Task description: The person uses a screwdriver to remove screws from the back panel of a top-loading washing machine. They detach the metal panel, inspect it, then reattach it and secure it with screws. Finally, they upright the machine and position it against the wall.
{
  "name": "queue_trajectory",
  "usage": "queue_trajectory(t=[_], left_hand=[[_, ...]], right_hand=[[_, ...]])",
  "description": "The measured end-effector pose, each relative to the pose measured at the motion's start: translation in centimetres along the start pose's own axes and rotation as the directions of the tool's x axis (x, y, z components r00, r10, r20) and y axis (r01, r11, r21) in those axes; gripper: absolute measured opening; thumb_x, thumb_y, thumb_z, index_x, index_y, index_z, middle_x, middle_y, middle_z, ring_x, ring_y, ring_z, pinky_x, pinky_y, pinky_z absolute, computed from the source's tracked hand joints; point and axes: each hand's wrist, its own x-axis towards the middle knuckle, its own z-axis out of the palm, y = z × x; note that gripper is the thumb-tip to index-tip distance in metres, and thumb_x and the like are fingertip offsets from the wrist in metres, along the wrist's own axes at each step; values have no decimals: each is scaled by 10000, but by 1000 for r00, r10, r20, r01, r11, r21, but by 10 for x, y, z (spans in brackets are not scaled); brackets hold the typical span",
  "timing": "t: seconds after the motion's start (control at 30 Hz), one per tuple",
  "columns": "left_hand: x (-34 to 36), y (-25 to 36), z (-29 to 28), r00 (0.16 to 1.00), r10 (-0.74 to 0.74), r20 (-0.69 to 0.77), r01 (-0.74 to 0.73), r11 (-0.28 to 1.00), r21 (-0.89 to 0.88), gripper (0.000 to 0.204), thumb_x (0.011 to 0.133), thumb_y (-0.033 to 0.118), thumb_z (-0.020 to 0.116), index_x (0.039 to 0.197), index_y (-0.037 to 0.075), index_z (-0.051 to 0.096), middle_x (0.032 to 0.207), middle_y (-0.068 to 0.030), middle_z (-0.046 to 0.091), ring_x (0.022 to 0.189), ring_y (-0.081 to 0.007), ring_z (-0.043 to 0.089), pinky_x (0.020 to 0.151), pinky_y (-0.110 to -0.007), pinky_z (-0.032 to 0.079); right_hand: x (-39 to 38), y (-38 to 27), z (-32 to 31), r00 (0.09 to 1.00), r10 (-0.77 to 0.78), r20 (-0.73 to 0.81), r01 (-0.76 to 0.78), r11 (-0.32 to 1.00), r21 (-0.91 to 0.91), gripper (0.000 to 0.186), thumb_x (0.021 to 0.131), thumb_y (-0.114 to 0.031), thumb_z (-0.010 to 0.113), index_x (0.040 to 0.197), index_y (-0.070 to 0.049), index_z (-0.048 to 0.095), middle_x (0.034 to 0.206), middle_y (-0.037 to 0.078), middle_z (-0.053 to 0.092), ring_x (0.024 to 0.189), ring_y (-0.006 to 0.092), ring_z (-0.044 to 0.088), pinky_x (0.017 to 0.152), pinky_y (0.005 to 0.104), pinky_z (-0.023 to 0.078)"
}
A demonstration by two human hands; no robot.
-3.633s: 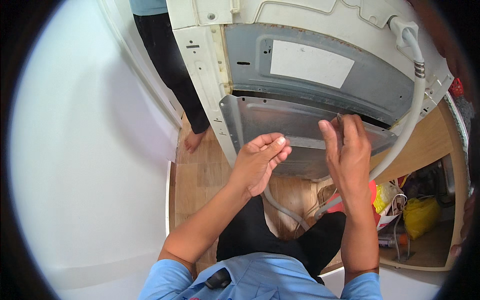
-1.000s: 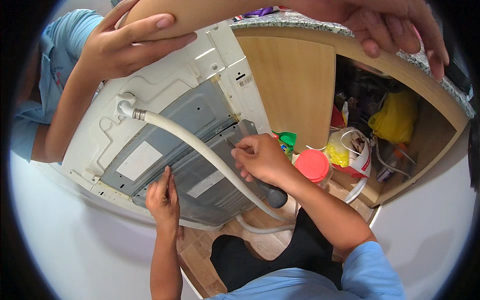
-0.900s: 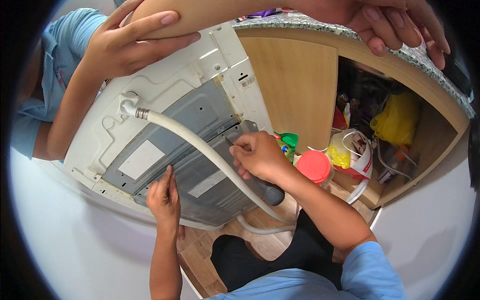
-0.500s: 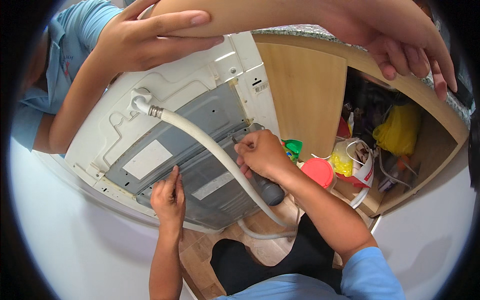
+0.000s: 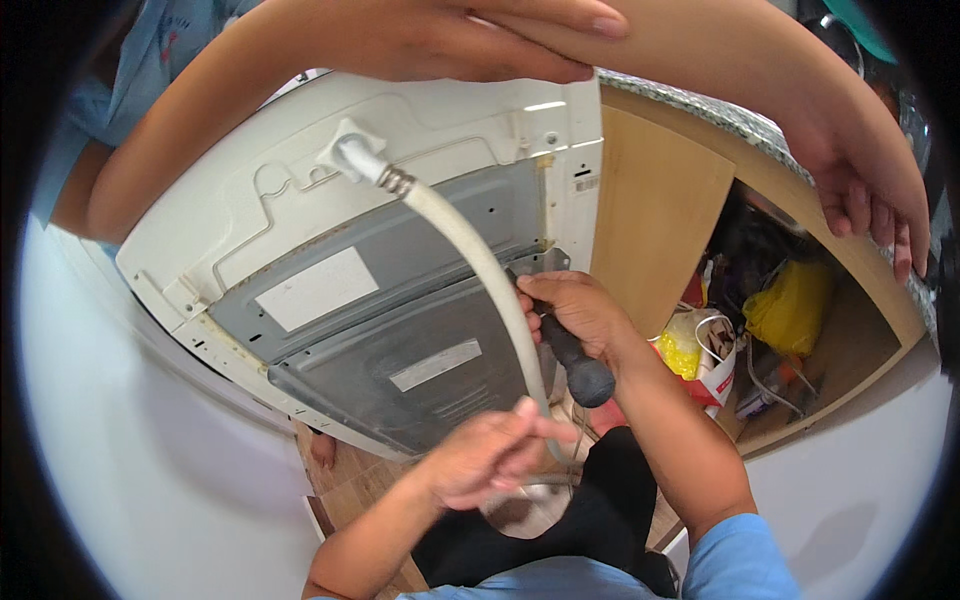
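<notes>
"Screwdriver (image 5: pixel 588 380), up by the top right corner of the metal panel (image 5: pixel 400 408), and the right hand (image 5: pixel 587 312) is curled snugly round it!"

"Why that grip?"

"Steadying its aim, I'd guess. It lies slantwise: rounded butt toward the person, tip end up and left at the panel."

"And the left hand (image 5: pixel 488 455)?"

"Blurred, loosely open, nothing visible in it, fingers in front of the hose (image 5: pixel 468 235)."

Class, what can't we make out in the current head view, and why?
In the head view:
- Left hand: fingers softened by motion blur.
- Black-handled tool: middle covered by the right hand.
- Yellow bag: contents hidden by the bag itself.
- Co-worker's shirt: cut off by the upper-left rim.
</notes>
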Motion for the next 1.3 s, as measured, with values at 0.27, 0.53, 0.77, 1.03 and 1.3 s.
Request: queue_trajectory(t=[0.27, 0.53, 0.77, 1.03, 1.3], left_hand=[[36, -13, 43, 975, 132, 182, -38, 894, -446, 607, 1035, 495, 418, 1334, -33, 446, 675, 44, 374, 551, -36, 336, 445, -175, 277], [34, -11, 45, 972, 152, -178, -166, 984, -66, 506, 926, 545, 622, 877, 41, 594, 590, 61, 402, 442, -32, 297, 398, -203, 227], [42, -23, 39, 957, 228, -181, -242, 969, -56, 545, 898, 666, 558, 878, 123, 514, 638, 39, 433, 483, -25, 316, 405, -188, 234], [36, -23, 37, 965, 259, -27, -256, 923, -287, 434, 1025, 490, 431, 1149, 85, 529, 934, -83, 598, 668, -71, 453, 529, -210, 368], [31, -23, 35, 965, 231, 127, -119, 811, -573, 270, 1002, 341, 577, 1057, 79, 541, 997, -120, 637, 667, -65, 480, 534, -199, 384]], right_hand=[[-9, -15, 21, 996, 51, -78, -65, 979, -195, 255, 974, -237, 578, 983, -8, 691, 821, 66, 676, 701, 159, 624, 647, 312, 513], [-22, -19, 18, 982, -107, -154, -2, 816, -579, 335, 969, -308, 615, 981, 26, 637, 770, 90, 660, 633, 170, 661, 562, 293, 543], [-18, -23, 20, 992, -20, -123, -48, 849, -527, 321, 915, -319, 696, 811, -19, 650, 646, 45, 623, 502, 127, 577, 467, 280, 498], [-22, -19, 27, 993, 78, -92, -103, 946, -307, 270, 939, -282, 656, 939, -12, 657, 751, 47, 638, 605, 129, 597, 533, 260, 497], [-9, -11, 27, 990, -47, -133, 7, 959, -285, 309, 914, -300, 705, 1003, -13, 630, 739, 40, 619, 646, 129, 604, 585, 266, 506]])
